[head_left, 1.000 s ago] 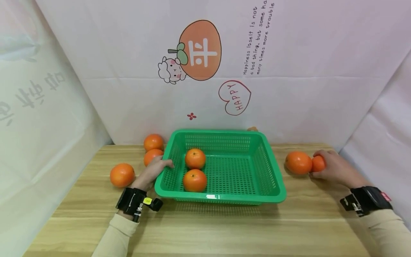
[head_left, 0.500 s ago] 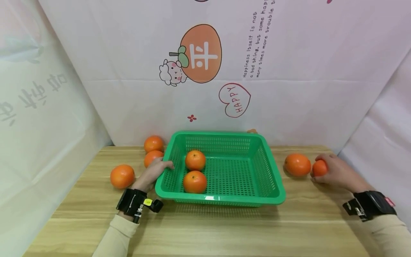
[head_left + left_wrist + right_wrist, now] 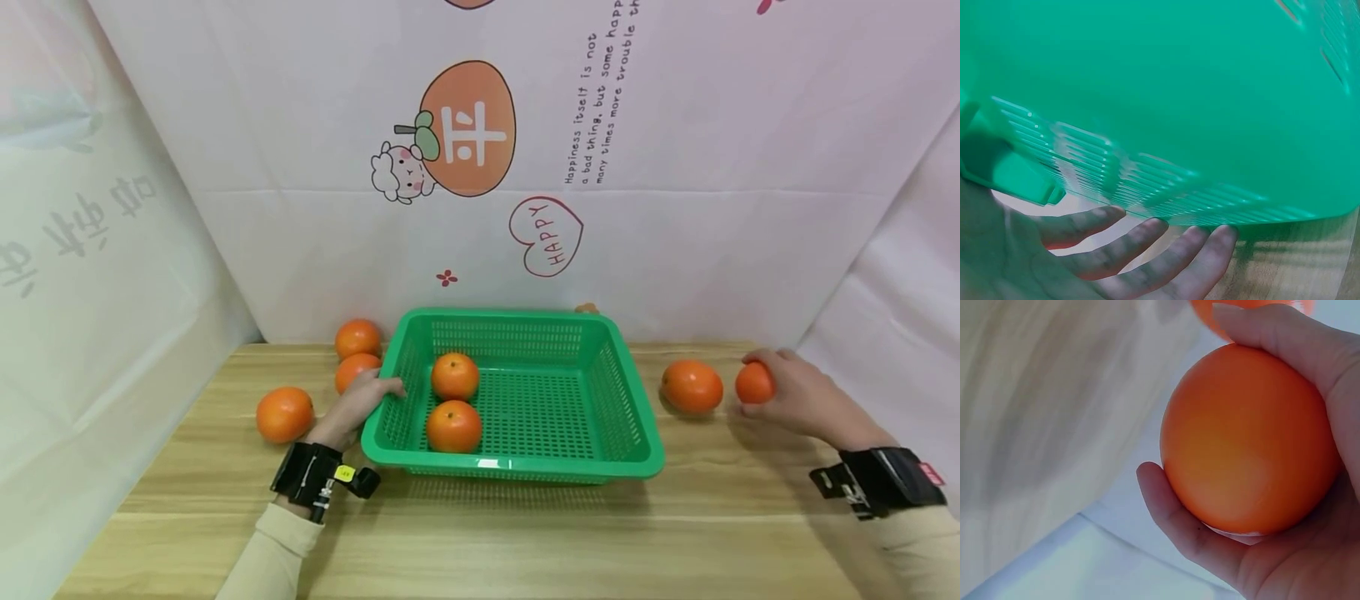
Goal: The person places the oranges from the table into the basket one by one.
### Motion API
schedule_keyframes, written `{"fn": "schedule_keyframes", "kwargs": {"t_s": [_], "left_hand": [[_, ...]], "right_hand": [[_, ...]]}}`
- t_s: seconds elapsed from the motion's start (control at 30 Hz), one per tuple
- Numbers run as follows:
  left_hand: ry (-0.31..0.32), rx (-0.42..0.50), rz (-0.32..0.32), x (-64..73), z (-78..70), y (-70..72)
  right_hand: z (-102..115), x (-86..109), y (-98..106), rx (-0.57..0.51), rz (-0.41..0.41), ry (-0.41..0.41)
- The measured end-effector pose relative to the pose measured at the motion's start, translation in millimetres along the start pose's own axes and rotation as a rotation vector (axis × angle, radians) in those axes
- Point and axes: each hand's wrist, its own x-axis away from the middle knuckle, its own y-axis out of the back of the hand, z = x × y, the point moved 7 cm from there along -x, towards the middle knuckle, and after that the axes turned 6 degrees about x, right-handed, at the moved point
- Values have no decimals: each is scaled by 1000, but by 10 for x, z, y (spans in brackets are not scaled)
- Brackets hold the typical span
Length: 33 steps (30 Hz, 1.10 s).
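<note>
My right hand (image 3: 813,407) grips an orange (image 3: 755,383) at the table's right side. In the right wrist view, thumb and fingers curl round this orange (image 3: 1247,440). Just left of it, with a gap between, lies a second orange (image 3: 692,387). At the middle stands a green plastic basket (image 3: 570,465), two oranges inside along its left part: a rear one (image 3: 454,377) and a front one (image 3: 453,427). My left hand (image 3: 358,407) holds the basket's left rim, thumb over the inside. Its fingers (image 3: 1141,240) lie against the outer slotted wall in the left wrist view.
Left of the basket are three more oranges: one at the back (image 3: 357,340), one partly behind my left hand (image 3: 356,372), and one near my wrist (image 3: 285,414). White printed cloth (image 3: 675,250) surrounds the wooden table (image 3: 487,542) at back and sides.
My right hand has drawn its orange to the right, away from the neighbouring orange it was up against. The left hand keeps its hold on the basket, and the view tilts slightly.
</note>
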Motion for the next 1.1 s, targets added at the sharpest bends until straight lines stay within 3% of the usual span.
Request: {"fn": "schedule_keyframes", "kwargs": {"t_s": [0.73, 1.1], "left_hand": [[-12, 18, 11, -13, 8, -2], [-6, 17, -2, -11, 10, -2]], "right_hand": [[552, -7, 303, -6, -90, 74], [968, -53, 434, -4, -106, 142]]}}
